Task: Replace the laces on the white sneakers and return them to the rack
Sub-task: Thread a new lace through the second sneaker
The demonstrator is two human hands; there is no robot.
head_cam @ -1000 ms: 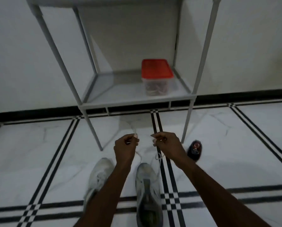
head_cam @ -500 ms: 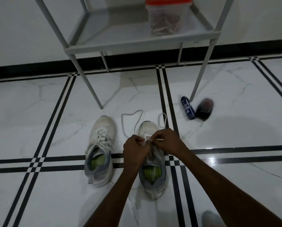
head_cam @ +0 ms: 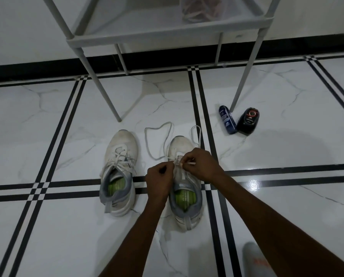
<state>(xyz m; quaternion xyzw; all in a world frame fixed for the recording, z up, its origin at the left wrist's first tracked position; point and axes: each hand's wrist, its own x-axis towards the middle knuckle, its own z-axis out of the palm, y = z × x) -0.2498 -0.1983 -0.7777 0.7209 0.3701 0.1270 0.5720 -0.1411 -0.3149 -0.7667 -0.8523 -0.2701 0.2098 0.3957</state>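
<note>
On the marble floor [head_cam: 67, 236], at six o'clock of the rack [head_cam: 167, 35], both the left hand [head_cam: 160, 181] and right hand [head_cam: 202, 165] are pinching the lace [head_cam: 157, 129] over the right sneaker [head_cam: 185, 188], seemingly mid-threading, needing the next eyelet.

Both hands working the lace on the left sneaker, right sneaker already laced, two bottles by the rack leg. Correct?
Not quite. The head view shows both hands, left hand and right hand, on the lace of the right sneaker; the left sneaker is the laced one. The two bottles do sit by the rack leg.

both hands [head_cam: 199, 165] pinching lace [head_cam: 157, 142] over right sneaker [head_cam: 184, 188], rack [head_cam: 167, 35] behind
</note>
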